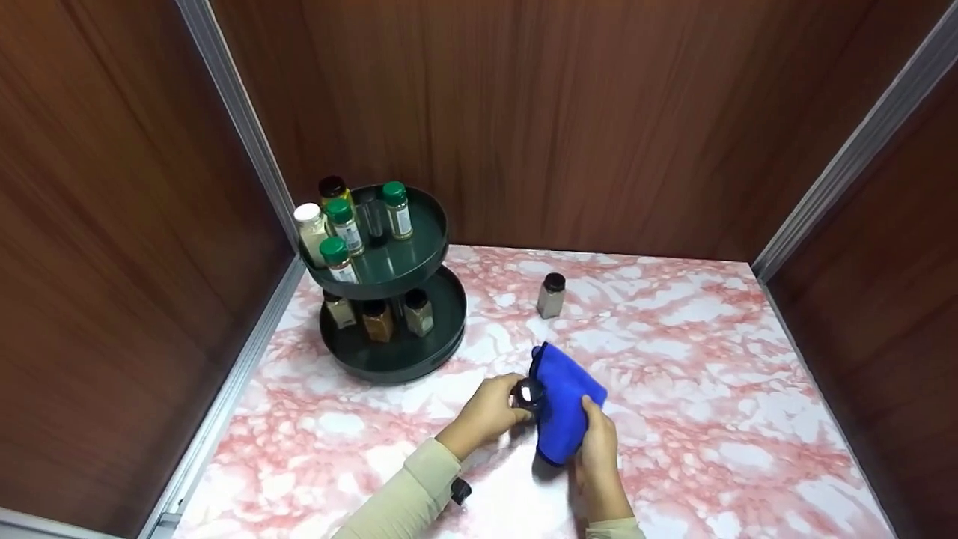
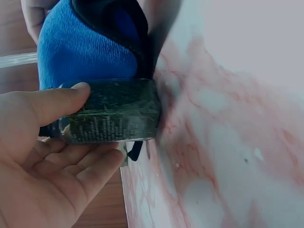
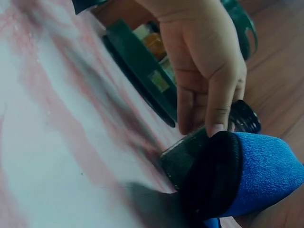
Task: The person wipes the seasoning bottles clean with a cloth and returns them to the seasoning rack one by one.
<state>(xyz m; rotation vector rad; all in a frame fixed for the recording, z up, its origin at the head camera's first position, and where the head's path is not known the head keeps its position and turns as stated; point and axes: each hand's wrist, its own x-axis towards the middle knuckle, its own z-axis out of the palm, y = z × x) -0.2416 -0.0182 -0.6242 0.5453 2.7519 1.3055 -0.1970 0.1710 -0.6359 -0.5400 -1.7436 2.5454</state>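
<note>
Between thumb and fingers, my left hand grips a clear spice jar with dark green contents, a printed label and a black cap. In the left wrist view the jar's base is close to the tabletop; whether they touch I cannot tell. My right hand holds a blue cloth with black edging, thumb on top, and the cloth lies against the jar's side. In the right wrist view the cloth covers part of the jar. The right fingers are mostly hidden under the cloth.
A two-tier dark green turntable rack stands at the left with several spice jars on both tiers. One black-capped jar stands alone on the marbled table, beyond the cloth. Wood-look panels enclose the back and sides.
</note>
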